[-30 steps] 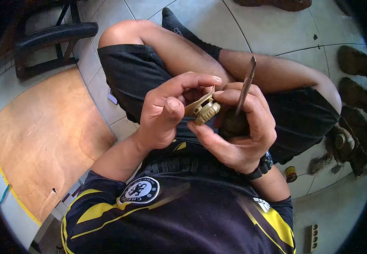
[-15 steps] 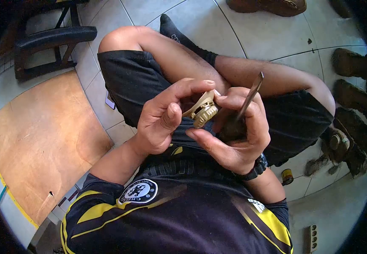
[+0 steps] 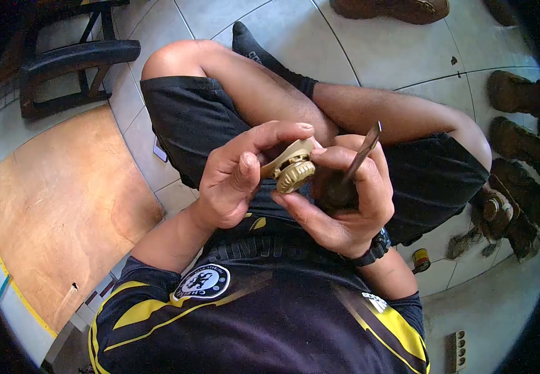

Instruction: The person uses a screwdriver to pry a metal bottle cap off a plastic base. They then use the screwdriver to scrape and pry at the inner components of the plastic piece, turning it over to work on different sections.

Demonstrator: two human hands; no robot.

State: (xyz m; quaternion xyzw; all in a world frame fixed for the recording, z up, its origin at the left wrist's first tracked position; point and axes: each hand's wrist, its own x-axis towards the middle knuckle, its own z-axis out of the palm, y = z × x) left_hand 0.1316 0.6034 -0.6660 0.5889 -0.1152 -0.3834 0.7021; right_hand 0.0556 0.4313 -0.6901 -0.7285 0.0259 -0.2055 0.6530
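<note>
Two finger grips on knobbed part [image 3: 295, 177]: left hand [image 3: 226, 172], right hand [image 3: 368, 201] (also clutching screwdriver [image 3: 361, 156]). Could slip from shared grip.

The one view comes from a camera worn on the person's head, looking forward and steeply down past the shirt [image 3: 307, 311], low in the picture, to the crossed legs [image 3: 394, 115] and tiled floor [image 3: 288, 47]. The left hand [image 3: 229, 177] and right hand [image 3: 360, 209] come near its middle, closer than the floor. It spans widely, from a chair [image 3: 83, 59] at upper left to a power strip [image 3: 461, 352] at lower right; toward the dark, curved edges, shapes seem bent.
</note>
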